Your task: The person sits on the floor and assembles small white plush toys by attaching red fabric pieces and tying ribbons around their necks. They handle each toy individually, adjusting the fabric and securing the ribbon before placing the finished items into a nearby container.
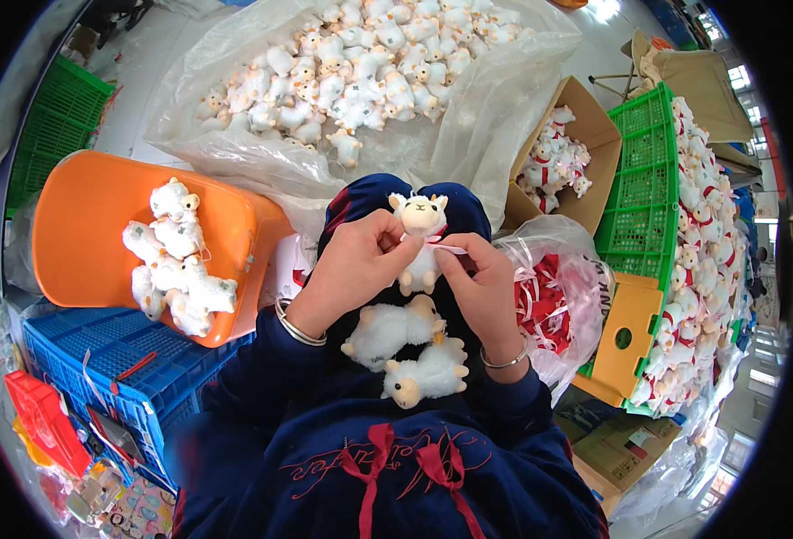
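A small white plush sheep (pixel 419 214) rests upright on my knees, its face toward me. Around its neck goes a thin pale ribbon (pixel 436 241) with some red on it. My left hand (pixel 353 268) pinches the ribbon at the neck on one side; its fingertips partly cover the toy. On the other side my right hand (pixel 484 292) grips a loose ribbon end between thumb and finger. Closer to my body, two more plush sheep, one (pixel 387 334) above another (pixel 425 373), lie in my lap.
An orange stool (pixel 82 234) on the left carries several plush sheep, above a blue crate (pixel 114 346). Ahead, a big clear plastic sheet (pixel 468 135) holds a heap of them. At right are a cardboard box (pixel 594 117), a bag of ribbons (pixel 545 301) and green crates (pixel 639 198).
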The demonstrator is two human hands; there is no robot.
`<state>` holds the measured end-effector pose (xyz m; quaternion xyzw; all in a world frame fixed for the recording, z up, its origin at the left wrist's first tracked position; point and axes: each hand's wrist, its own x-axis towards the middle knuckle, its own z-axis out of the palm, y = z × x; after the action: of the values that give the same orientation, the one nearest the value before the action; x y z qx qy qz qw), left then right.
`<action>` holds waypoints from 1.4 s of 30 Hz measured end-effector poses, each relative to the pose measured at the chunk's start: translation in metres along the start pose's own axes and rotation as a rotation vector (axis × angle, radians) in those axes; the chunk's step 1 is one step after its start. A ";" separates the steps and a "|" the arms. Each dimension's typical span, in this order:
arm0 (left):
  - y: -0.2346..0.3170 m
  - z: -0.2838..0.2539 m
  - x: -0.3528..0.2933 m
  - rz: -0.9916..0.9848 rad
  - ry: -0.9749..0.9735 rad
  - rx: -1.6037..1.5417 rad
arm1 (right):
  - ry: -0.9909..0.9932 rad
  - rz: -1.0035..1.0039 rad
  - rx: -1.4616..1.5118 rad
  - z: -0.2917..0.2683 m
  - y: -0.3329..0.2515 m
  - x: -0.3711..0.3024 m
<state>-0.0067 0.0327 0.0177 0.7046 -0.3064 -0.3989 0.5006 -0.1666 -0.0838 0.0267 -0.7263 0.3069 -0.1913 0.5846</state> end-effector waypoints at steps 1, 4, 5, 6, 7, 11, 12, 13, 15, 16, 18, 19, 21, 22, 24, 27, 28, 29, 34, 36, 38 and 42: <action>0.001 0.001 0.002 0.001 0.004 0.039 | 0.020 -0.076 -0.040 0.002 0.001 0.001; 0.000 0.006 0.008 0.062 0.052 0.201 | 0.059 -0.304 -0.254 0.005 0.000 0.004; 0.001 0.007 0.010 0.093 0.073 0.262 | -0.005 -0.351 -0.303 0.003 0.001 0.005; 0.003 0.008 0.012 0.057 0.067 0.304 | -0.068 -0.398 -0.351 -0.002 0.004 0.005; 0.007 0.008 0.013 0.022 0.060 0.348 | -0.132 -0.445 -0.399 -0.007 0.006 0.006; 0.005 0.009 0.012 -0.008 0.074 0.361 | -0.304 -0.316 -0.384 -0.029 -0.012 0.009; 0.005 0.008 0.010 0.001 0.045 0.292 | -0.301 -0.290 -0.368 -0.034 -0.014 0.009; 0.005 0.007 0.009 0.009 0.015 0.223 | -0.298 -0.263 -0.352 -0.039 -0.015 0.009; 0.004 0.006 0.006 0.018 -0.038 0.118 | -0.204 -0.217 -0.347 -0.040 -0.014 0.009; 0.002 0.005 0.005 0.016 -0.057 0.084 | -0.115 -0.138 -0.321 -0.035 -0.016 0.007; 0.001 0.005 0.005 0.021 -0.084 0.039 | 0.064 0.016 -0.265 -0.025 -0.022 0.004; 0.001 0.005 0.005 0.027 -0.093 0.029 | 0.088 0.007 -0.259 -0.023 -0.017 0.004; 0.000 0.005 0.003 0.033 -0.101 0.017 | 0.043 0.019 -0.237 -0.014 -0.018 0.003; 0.001 0.005 0.002 0.035 -0.102 0.017 | 0.020 0.025 -0.227 -0.010 -0.019 0.002; 0.000 0.005 0.000 0.039 -0.103 0.012 | 0.019 0.035 -0.267 -0.007 -0.018 0.003; 0.000 0.007 -0.004 0.026 -0.103 0.024 | 0.035 0.083 -0.278 -0.006 -0.020 0.004; 0.002 0.008 -0.005 0.013 -0.100 0.040 | 0.034 0.089 -0.300 -0.006 -0.020 0.005; 0.004 0.010 -0.007 0.003 -0.099 0.055 | 0.037 0.095 -0.323 -0.007 -0.021 0.005; 0.000 0.023 -0.018 0.048 -0.005 0.209 | -0.024 0.273 -0.318 -0.011 -0.037 0.002; -0.005 0.032 -0.022 0.099 0.037 0.254 | -0.044 0.317 -0.316 -0.014 -0.038 -0.001; -0.009 0.039 -0.027 0.180 0.082 0.311 | -0.072 0.324 -0.323 -0.020 -0.032 -0.004; -0.021 0.051 -0.035 0.252 0.121 0.287 | -0.141 0.450 -0.254 -0.028 -0.038 -0.012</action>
<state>-0.0678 0.0450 -0.0026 0.7474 -0.4152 -0.2421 0.4587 -0.1850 -0.0909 0.0710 -0.7188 0.4408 0.0345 0.5365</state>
